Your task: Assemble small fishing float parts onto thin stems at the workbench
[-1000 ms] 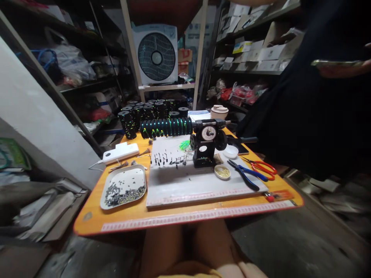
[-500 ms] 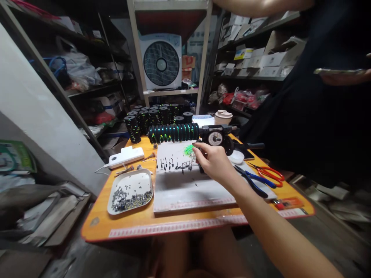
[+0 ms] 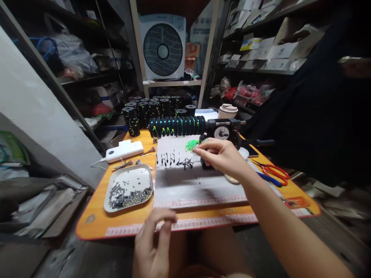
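My right hand [image 3: 222, 156] is over the grey board [image 3: 185, 193], thumb and forefinger pinched at the near right edge of a bright green pile of strands [image 3: 191, 145]; what the fingertips hold is too small to make out. My left hand [image 3: 155, 243] is at the table's front edge, fingers bent and apart, nothing in it. Small black pieces [image 3: 185, 163] lie and stand on the board. Behind them, a black ribbed roll [image 3: 176, 126] with several green-yellow bits hangs from a black winding device [image 3: 222, 129].
A white tray [image 3: 130, 179] of small dark parts sits left, below a white power strip [image 3: 124, 150]. Red-handled scissors [image 3: 274, 172], blue-handled pliers [image 3: 269, 179] and a lidded cup [image 3: 228, 111] are right. Black spools [image 3: 142, 114] stand behind. A person in dark clothes stands at right.
My left hand has come into view at the front edge. My right hand stays pinched near the green pile. The camera view has shifted slightly, and the person at right appears farther right.
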Motion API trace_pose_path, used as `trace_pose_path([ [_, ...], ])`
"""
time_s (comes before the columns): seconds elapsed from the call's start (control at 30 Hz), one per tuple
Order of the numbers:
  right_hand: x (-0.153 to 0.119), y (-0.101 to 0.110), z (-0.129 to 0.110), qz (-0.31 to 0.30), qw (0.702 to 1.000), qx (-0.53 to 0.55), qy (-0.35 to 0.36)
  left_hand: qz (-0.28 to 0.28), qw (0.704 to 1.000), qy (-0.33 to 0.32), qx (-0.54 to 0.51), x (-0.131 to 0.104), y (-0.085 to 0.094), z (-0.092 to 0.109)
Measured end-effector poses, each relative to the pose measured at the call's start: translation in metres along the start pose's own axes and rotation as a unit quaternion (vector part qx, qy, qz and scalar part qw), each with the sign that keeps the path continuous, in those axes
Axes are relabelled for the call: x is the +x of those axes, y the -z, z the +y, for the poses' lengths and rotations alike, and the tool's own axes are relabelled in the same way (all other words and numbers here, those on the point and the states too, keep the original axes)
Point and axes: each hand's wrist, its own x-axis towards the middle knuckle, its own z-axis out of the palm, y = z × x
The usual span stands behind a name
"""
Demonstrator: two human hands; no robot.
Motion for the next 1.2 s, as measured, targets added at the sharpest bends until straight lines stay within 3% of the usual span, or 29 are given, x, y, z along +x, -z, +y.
trace_pose_path([
  [0.03,-0.001,0.002,0.001,-0.021,0.999,0.019,-0.014,0.010,1.000,0.003,0.003,0.015,-0.008,0.003],
  [0.17,-0.005,0.004,0.004,-0.060,0.995,0.070,-0.045,-0.062,0.997,-0.047,0.007,0.073,-0.038,0.017],
  [0.33,-0.009,0.001,0.006,-0.041,0.996,0.062,-0.039,-0.108,0.993,-0.036,-0.034,0.106,-0.068,0.021],
  [0.5,-0.012,0.000,0.008,-0.004,1.000,0.027,-0.006,-0.131,0.989,0.005,-0.075,0.110,-0.080,0.020],
  [0.83,-0.026,0.006,0.007,0.078,0.997,0.025,0.013,-0.115,0.969,0.132,-0.175,0.104,-0.068,0.010],
  [1.03,-0.039,0.005,0.016,0.017,0.991,0.130,-0.042,-0.166,0.926,0.205,-0.269,0.095,-0.059,0.016],
  [1.2,-0.044,-0.004,0.017,-0.071,0.949,0.288,-0.108,-0.219,0.889,0.244,-0.319,0.079,-0.053,0.020],
])
